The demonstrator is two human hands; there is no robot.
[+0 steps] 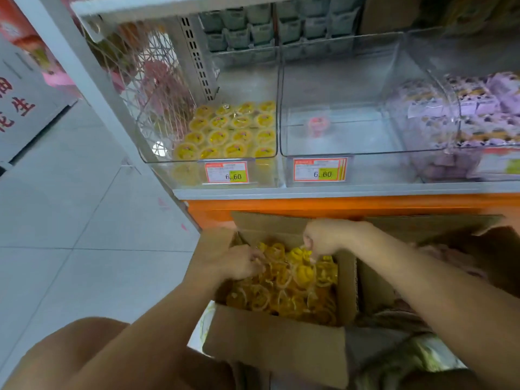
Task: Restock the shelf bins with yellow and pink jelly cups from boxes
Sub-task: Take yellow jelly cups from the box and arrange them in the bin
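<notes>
Head view shows the yellow-stocked bin [264, 175] far and slightly left of the near open box [275, 342], where left hand [239, 263], nearer it, and right hand [323, 240], apart, curl around yellow jelly cups [295, 282].

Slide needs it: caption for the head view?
Left hand and right hand dig into a cardboard box of yellow jelly cups.

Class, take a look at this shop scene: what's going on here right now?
A person has the left hand and right hand down in an open cardboard box of yellow jelly cups below the shelf; blur hides their grip. The left bin holds a layer of yellow cups, while the middle bin holds a single pink cup. Restocking looks partly done.
</notes>
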